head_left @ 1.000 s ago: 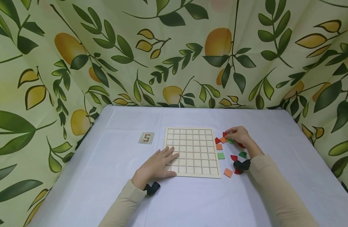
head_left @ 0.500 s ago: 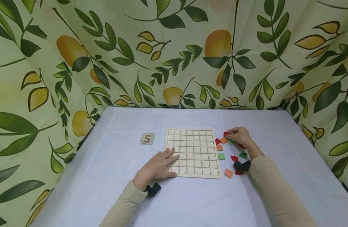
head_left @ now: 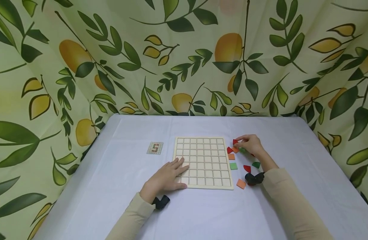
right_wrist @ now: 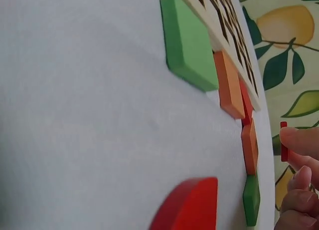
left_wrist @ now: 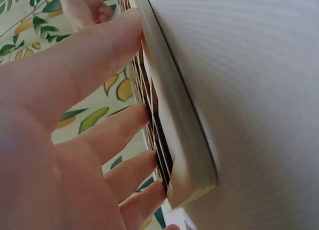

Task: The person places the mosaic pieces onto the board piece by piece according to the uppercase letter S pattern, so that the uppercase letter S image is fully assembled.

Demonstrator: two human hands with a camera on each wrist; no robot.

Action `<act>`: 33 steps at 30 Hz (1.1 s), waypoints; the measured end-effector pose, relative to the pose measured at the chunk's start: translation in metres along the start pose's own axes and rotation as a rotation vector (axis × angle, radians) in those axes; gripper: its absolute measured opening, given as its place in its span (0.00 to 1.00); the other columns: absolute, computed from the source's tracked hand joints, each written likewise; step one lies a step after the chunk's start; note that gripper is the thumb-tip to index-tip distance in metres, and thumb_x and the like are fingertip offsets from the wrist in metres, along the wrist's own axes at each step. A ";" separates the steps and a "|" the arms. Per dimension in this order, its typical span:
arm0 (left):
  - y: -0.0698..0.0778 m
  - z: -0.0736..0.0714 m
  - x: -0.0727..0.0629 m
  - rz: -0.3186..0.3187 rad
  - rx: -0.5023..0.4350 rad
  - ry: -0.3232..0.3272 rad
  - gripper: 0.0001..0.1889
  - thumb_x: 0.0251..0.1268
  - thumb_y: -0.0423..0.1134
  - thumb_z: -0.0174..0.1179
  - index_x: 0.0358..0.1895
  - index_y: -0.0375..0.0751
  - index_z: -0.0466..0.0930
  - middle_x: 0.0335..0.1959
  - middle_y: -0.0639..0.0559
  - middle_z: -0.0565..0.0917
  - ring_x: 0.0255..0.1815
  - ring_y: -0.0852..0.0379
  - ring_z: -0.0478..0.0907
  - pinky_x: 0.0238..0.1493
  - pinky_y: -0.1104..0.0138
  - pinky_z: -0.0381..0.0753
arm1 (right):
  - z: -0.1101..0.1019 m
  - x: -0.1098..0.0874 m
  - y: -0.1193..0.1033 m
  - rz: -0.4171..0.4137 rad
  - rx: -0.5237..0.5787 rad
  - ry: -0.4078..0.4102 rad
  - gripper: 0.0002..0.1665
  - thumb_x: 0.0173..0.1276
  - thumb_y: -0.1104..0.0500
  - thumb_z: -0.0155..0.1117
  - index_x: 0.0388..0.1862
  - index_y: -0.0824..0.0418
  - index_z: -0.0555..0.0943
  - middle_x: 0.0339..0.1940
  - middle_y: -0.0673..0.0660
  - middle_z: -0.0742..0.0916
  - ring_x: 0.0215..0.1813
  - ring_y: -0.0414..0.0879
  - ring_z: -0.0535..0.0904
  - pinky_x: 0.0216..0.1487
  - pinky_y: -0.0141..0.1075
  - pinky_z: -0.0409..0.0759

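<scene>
Behind and at both sides: leaf-and-fruit curtain (head_left: 184,60) on a pale yellow-green ground. Below: table (head_left: 202,216) under white cloth. Reaching in from the near side: left sleeve (head_left: 131,213) and right sleeve (head_left: 293,203), both beige.

Near mid-table: pale board (head_left: 208,163), lying flat, ruled into squares. On its near left corner: left hand (head_left: 166,176), fingers spread, fingertips resting on the grid, thumb at the near edge. Off its far right corner, above loose pieces: right hand (head_left: 252,144), remaining fingers curled in.

Strapped at the wrists: black left wrist camera (head_left: 161,202) and black right wrist camera (head_left: 254,179).

Left of board, well apart: card (head_left: 155,148), gridded, printed with an S-like figure.

Along the board's right edge: green square (head_left: 233,166); farther back, orange square (head_left: 231,156); off the near right corner, tilted orange square (head_left: 241,183). Near the right wrist: rounded red piece (head_left: 247,169), rounded green piece (head_left: 256,164). Near the right fingertips: red tile (head_left: 229,150), dark green tile (head_left: 242,150).

Pinched by thumb and finger of the right hand: small red piece (right_wrist: 284,154), edge-on in the right wrist view; exact shape, cannot tell.
</scene>
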State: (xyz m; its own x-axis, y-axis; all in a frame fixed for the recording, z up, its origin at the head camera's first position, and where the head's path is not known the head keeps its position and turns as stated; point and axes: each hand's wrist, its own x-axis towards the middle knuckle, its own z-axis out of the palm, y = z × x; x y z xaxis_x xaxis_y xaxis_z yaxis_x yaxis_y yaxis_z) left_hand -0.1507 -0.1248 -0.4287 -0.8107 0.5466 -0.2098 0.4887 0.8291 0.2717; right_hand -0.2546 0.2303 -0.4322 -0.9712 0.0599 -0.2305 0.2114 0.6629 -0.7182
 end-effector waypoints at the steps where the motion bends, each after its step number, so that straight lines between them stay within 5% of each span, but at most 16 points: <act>1: 0.000 0.000 0.000 0.000 -0.003 -0.001 0.37 0.61 0.60 0.59 0.73 0.52 0.63 0.78 0.45 0.56 0.80 0.43 0.52 0.78 0.48 0.58 | 0.001 -0.001 -0.001 -0.009 0.001 0.001 0.26 0.63 0.55 0.68 0.57 0.67 0.79 0.24 0.51 0.72 0.32 0.47 0.67 0.24 0.31 0.64; 23: 0.004 0.000 -0.003 0.013 0.008 0.012 0.39 0.60 0.60 0.60 0.72 0.49 0.63 0.78 0.42 0.56 0.80 0.40 0.52 0.77 0.49 0.60 | 0.025 -0.007 -0.024 -0.106 0.074 -0.033 0.23 0.61 0.59 0.69 0.53 0.69 0.81 0.16 0.47 0.70 0.21 0.41 0.64 0.22 0.30 0.60; 33: 0.004 0.002 -0.001 0.018 -0.002 0.028 0.38 0.61 0.60 0.60 0.72 0.48 0.64 0.78 0.41 0.57 0.79 0.39 0.53 0.77 0.50 0.60 | 0.039 -0.002 -0.028 -0.125 0.071 -0.039 0.20 0.60 0.59 0.70 0.50 0.67 0.83 0.19 0.48 0.71 0.26 0.42 0.65 0.24 0.30 0.63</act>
State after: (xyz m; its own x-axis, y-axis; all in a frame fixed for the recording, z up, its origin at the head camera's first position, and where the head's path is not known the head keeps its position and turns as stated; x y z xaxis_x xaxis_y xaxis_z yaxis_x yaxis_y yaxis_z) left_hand -0.1477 -0.1217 -0.4290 -0.8108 0.5576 -0.1781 0.5024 0.8190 0.2772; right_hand -0.2542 0.1824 -0.4372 -0.9857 -0.0497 -0.1608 0.0978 0.6087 -0.7874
